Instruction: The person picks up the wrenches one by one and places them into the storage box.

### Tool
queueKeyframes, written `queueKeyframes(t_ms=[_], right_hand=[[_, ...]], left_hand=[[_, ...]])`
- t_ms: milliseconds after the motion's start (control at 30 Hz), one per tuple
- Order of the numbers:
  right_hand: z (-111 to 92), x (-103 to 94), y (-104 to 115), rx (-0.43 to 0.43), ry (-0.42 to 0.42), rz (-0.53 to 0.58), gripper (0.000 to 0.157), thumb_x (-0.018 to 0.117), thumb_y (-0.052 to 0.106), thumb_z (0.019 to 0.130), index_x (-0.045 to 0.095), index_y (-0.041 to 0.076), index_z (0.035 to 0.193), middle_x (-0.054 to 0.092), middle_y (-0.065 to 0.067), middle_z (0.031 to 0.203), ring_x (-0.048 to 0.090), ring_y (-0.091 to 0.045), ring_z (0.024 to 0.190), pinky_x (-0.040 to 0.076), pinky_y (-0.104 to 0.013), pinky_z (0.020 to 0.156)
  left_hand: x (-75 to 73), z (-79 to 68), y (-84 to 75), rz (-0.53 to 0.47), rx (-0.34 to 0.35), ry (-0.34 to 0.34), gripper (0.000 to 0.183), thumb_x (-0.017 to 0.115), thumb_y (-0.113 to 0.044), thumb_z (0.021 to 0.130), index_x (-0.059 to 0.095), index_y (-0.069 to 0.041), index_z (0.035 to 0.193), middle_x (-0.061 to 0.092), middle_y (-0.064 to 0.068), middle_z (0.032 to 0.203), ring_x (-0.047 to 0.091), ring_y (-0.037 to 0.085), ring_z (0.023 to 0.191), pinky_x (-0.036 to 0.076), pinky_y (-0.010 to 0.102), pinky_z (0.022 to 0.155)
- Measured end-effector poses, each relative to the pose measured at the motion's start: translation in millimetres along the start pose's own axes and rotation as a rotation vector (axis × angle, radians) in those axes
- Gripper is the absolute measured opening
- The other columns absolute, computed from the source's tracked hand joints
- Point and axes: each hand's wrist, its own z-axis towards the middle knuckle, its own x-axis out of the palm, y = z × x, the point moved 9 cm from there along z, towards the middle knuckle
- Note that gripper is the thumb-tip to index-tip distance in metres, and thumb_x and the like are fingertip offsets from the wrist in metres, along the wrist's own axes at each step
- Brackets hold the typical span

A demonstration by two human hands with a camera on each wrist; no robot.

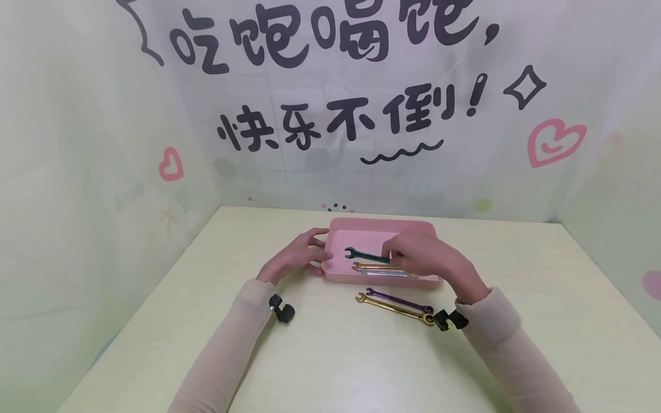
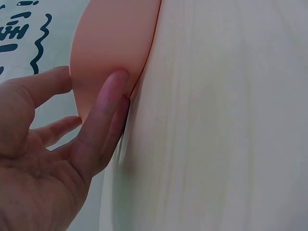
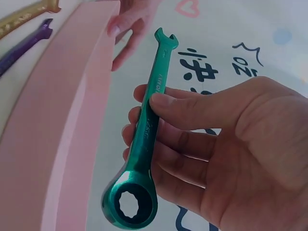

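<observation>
My right hand (image 1: 426, 252) pinches a green ratchet combination wrench (image 3: 147, 130) between thumb and fingers, above the pink tray (image 1: 361, 222). Its open end points left in the head view; the right wrist view shows its ring end. A gold wrench (image 1: 372, 266) and a silver wrench (image 1: 384, 274) appear at the tray's near side, partly behind my right hand. At the tray's left end, my left hand (image 1: 296, 255) rests its extended fingers against the wall (image 2: 108, 43). In front of the tray lie a purple wrench (image 1: 400, 300) and another gold wrench (image 1: 395, 308).
The pale wooden table (image 1: 330, 361) extends around the tray. Behind it hangs a white curtain (image 1: 310, 178) with dark lettering and pink hearts, continuing along both sides. Each wrist carries a small black camera mount (image 1: 282, 310).
</observation>
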Motion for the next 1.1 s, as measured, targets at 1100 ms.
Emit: queueKeyframes(t_ms=[1100], right_hand=[[43,11.8,-67,0.224,0.046,0.151,0.027,0.056,-0.002,0.099,0.078,0.010,0.109,0.075,-0.009,0.111,0.064,-0.024,0.097,0.058,-0.040,0.088]], left_hand=[[1.1,1.8,0.3,-0.028,-0.002,0.014,0.081,0.075,-0.013,0.094,0.031,-0.020,0.162,0.049,0.021,0.147,0.073,0.029,0.100,0.068,0.039,0.078]])
